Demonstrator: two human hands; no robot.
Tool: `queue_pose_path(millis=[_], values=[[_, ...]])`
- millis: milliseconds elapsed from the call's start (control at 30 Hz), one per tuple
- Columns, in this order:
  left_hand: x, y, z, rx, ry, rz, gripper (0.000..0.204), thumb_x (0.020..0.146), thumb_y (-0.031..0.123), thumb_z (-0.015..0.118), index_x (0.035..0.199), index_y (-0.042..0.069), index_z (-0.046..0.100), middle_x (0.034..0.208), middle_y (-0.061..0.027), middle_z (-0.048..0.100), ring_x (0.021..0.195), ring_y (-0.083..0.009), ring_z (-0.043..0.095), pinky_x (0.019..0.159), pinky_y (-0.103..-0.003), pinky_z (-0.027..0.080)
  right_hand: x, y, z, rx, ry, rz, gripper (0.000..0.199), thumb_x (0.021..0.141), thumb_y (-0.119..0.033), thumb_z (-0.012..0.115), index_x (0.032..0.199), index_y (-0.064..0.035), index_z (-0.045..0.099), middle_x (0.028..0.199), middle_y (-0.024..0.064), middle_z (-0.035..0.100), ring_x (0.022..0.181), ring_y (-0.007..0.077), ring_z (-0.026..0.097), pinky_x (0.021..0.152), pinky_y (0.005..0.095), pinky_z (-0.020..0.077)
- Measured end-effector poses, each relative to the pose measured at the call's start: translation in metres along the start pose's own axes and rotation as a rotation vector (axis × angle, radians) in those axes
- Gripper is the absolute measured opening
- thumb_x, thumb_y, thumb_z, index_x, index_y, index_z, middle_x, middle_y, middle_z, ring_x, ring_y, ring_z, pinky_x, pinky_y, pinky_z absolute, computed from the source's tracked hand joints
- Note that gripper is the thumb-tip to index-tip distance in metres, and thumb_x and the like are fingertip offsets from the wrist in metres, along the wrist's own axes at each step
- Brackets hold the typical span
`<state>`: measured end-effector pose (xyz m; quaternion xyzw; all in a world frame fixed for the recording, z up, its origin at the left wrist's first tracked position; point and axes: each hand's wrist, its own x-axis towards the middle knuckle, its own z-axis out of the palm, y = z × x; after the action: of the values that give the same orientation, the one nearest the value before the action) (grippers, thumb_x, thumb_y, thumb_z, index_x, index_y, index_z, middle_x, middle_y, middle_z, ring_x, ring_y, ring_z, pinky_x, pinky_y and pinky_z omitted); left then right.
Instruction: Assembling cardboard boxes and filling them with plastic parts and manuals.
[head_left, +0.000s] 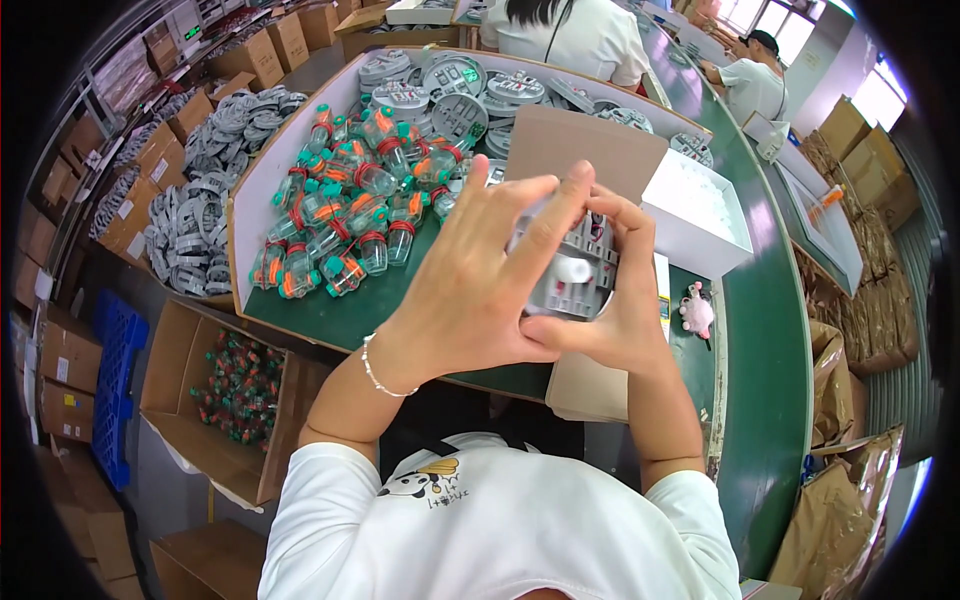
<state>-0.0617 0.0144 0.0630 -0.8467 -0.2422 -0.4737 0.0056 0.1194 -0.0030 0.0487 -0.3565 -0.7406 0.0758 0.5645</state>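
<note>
I see both my hands, left hand (470, 290) and right hand (620, 300), clamped around a grey plastic part (575, 265) above the green table (760, 330). Little clear bottles (350, 215) lie near. My fingers hide most of the part.

- Both forearms rise from the lower edge, bare below short white sleeves, and meet in the middle of the view.
- The left hand (470, 290) shows its back to the camera, fingers stretched up and slightly spread, index tip highest.
- A thin beaded bracelet circles the left wrist.
- The right hand (625, 300) curls inward, its fingers arched over to touch the left fingertips.
- The thumbs seem to meet below, closing a ring, though the left hand's palm side is hidden.
- Both hands grip firmly.
</note>
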Motion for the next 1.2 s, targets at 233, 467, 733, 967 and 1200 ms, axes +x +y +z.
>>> queue_pose_path(millis=[233,467,733,967,1200], values=[[-0.028,-0.058,0.018,-0.435,0.052,-0.276,0.081,0.075,0.023,0.082,0.144,0.003,0.045,0.136,-0.0192,0.057,0.126,-0.0351,0.055,0.112,-0.045,0.040,-0.013,0.037,-0.001,-0.068,-0.113,0.446,0.094,0.057,-0.039,0.090,0.132,-0.0015,0.049,0.128,0.0212,0.056,0.119,0.0351,0.058,0.101,0.0420,0.0469],[-0.064,-0.149,0.068,0.360,-0.410,-0.391,0.033,0.083,0.012,0.073,0.114,0.005,0.063,0.114,-0.0136,0.066,0.109,-0.0329,0.062,0.093,-0.043,0.051,-0.031,0.082,0.024,-0.320,-0.342,0.534,0.094,0.059,-0.043,0.089,0.134,-0.0012,0.050,0.128,0.0223,0.057,0.120,0.0384,0.056,0.102,0.0432,0.0455],[-0.066,-0.159,0.062,0.310,-0.138,-0.152,0.015,0.088,0.008,0.066,0.102,0.003,0.063,0.098,-0.0142,0.068,0.097,-0.0322,0.065,0.081,-0.042,0.055,-0.035,0.086,0.018,-0.404,-0.268,0.274,0.085,0.066,-0.035,0.091,0.135,-0.0058,0.052,0.133,0.0176,0.057,0.116,0.0323,0.058,0.098,0.0411,0.0481],[-0.025,-0.079,-0.005,-0.130,0.381,-0.460,0.039,0.095,0.016,0.069,0.128,-0.002,0.060,0.112,-0.0131,0.070,0.093,-0.0183,0.069,0.078,-0.030,0.055,0.003,0.027,0.008,-0.225,-0.035,0.002,0.070,0.072,-0.016,0.088,0.133,-0.0070,0.055,0.120,0.0129,0.066,0.096,0.0257,0.064,0.079,0.0353,0.0537],[0.008,-0.007,0.022,-0.885,0.429,-0.492,0.031,0.097,0.013,0.066,0.124,-0.003,0.063,0.115,-0.0104,0.071,0.102,-0.0143,0.066,0.086,-0.031,0.056,0.008,0.010,-0.004,-0.412,0.019,-0.053,0.075,0.077,-0.017,0.084,0.142,-0.0053,0.047,0.097,0.0157,0.072,0.077,0.0302,0.068,0.063,0.0406,0.0532]])
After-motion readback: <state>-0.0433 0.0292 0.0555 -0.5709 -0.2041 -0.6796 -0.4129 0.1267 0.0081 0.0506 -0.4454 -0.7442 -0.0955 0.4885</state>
